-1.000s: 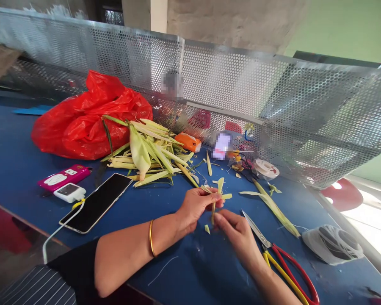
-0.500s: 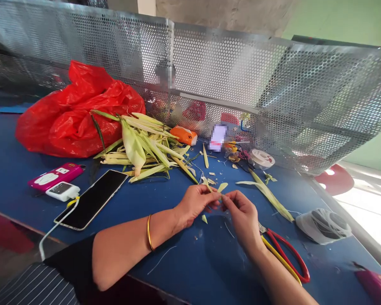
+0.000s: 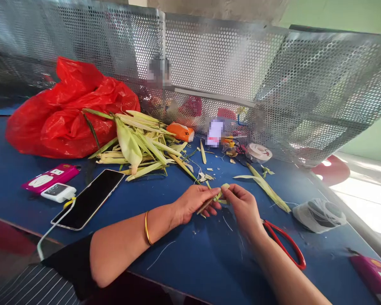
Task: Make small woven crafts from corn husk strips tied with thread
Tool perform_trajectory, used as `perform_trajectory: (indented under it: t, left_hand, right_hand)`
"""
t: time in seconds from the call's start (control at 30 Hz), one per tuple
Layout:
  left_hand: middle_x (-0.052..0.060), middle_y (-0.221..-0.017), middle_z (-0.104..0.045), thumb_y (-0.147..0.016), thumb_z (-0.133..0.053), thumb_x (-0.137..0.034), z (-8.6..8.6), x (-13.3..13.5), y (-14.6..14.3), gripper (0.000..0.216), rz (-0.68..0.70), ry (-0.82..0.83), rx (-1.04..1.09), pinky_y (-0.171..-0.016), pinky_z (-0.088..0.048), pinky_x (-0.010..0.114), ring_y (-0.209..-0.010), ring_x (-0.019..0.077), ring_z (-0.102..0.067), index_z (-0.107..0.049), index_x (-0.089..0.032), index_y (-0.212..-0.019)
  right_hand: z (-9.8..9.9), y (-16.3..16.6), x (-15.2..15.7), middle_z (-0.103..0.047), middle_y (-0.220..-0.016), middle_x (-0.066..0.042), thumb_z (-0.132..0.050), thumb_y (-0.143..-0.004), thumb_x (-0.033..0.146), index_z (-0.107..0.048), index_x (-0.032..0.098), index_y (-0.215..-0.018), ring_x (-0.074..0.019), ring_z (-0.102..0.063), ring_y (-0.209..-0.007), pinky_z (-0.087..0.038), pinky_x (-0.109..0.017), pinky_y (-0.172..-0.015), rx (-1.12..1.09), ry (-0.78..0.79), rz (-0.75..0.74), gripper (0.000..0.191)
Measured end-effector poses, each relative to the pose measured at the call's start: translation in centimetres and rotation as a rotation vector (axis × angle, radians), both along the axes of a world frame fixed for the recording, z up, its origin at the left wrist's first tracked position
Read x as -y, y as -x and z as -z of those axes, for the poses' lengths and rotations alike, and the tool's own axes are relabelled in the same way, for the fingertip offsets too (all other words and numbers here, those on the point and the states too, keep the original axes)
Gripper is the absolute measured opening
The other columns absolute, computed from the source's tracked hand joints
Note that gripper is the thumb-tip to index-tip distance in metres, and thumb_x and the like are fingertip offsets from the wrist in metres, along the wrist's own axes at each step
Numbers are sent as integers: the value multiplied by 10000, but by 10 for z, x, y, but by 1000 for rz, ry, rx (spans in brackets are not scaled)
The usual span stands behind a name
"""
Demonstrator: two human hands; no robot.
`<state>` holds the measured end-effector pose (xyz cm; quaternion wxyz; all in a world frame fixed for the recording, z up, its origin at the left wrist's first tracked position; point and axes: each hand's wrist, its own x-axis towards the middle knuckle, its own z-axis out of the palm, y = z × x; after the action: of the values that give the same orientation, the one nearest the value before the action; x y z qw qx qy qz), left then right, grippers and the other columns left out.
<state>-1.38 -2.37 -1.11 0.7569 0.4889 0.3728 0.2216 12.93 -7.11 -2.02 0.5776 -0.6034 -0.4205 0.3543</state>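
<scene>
My left hand (image 3: 192, 203), with a gold bangle on the wrist, is closed on a small bundle of corn husk strips (image 3: 219, 197). A thin brownish stem-like end sticks out below its fingers. The fingertips of my right hand (image 3: 243, 207) pinch a pale green piece of husk at the bundle's upper end, and the two hands almost touch. Beyond them husk scraps (image 3: 205, 177) and white thread lie on the blue table (image 3: 178, 262). A cutting tool with red handles (image 3: 292, 243) lies partly behind my right forearm.
A heap of corn husks (image 3: 146, 146) leans against a red plastic bag (image 3: 73, 114). At left are a phone (image 3: 90, 197) and a white cabled device (image 3: 59, 191). Thread spools (image 3: 320, 215) and a long husk (image 3: 269, 190) lie at right. A perforated metal screen (image 3: 209, 59) stands behind.
My right hand has shifted slightly up and right, with a husk piece now showing at its fingertips. My left hand has turned a little, showing the stem-like end. The view has shifted slightly.
</scene>
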Motion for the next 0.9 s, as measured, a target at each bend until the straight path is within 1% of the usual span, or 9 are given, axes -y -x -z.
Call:
perform_trajectory:
  t: [0.17,0.3,0.37,0.43,0.5,0.57,0.63,0.77,0.9]
  left_hand:
    - [-20,-576,-602,-694,-749,-411,2,0,-2,297,-2,-57,-50,-467,-392,229,-449,90,-538,-634,-142,-744]
    - [-31,-539,-580,-668,-768,-364,3,-1,-2,265,39,-44,-26,-490,-420,233,-459,93,-537,-661,-142,-764]
    - [-28,-536,-580,-675,-760,-352,3,-1,-1,245,60,-40,-27,-492,-426,233,-461,93,-538,-665,-140,-752]
    - [-26,-533,-580,-686,-741,-329,3,1,-2,208,69,-47,-45,-486,-429,232,-459,95,-538,-660,-141,-724]
    - [-21,-526,-580,-697,-719,-305,2,3,-2,186,75,-77,-74,-478,-429,229,-455,96,-539,-637,-143,-659]
    - [-18,-509,-574,-710,-688,-268,2,6,-3,190,87,-124,-109,-474,-426,225,-446,94,-537,-603,-147,-590]
    - [-19,-495,-569,-722,-648,-223,3,8,-5,184,109,-158,-138,-471,-422,223,-436,94,-534,-586,-152,-563]
    - [-26,-505,-573,-731,-599,-197,5,9,-6,156,127,-168,-163,-465,-415,223,-430,94,-531,-590,-159,-580]
    - [-23,-494,-567,-727,-655,-313,5,9,-5,241,143,-174,-144,-491,-426,228,-434,90,-527,-591,-155,-558]
  right_hand:
    - [3,0,1,-482,-545,46,-696,-698,482,-552,186,-584,-101,-383,-535,-314,-245,-521,60,-58,61,349]
    - [4,-6,-2,-494,-547,36,-670,-722,450,-579,184,-608,-113,-415,-540,-347,-253,-532,132,-66,94,304]
    - [2,-10,-4,-569,-626,9,-654,-738,445,-653,176,-724,-136,-488,-592,-399,-268,-579,190,-80,80,270]
    - [-2,-12,-4,-653,-796,-34,-651,-751,430,-705,186,-904,-177,-572,-728,-453,-305,-685,299,-138,71,293]
    - [-5,-12,-2,-685,-919,-55,-658,-762,408,-729,215,-961,-202,-605,-837,-459,-328,-764,437,-169,0,287]
    - [-7,-9,0,-703,-894,-54,-654,-777,402,-751,224,-861,-199,-619,-812,-453,-314,-728,514,-123,-125,220]
    - [-6,-4,2,-704,-801,-40,-655,-773,407,-740,216,-766,-180,-607,-704,-432,-292,-636,501,-58,-186,209]
    - [-4,1,3,-659,-653,-6,-667,-736,377,-687,205,-661,-158,-556,-610,-399,-278,-590,460,-49,-124,189]
    - [-3,1,3,-641,-634,1,-652,-727,348,-650,204,-628,-159,-552,-620,-395,-276,-592,400,-72,-60,175]
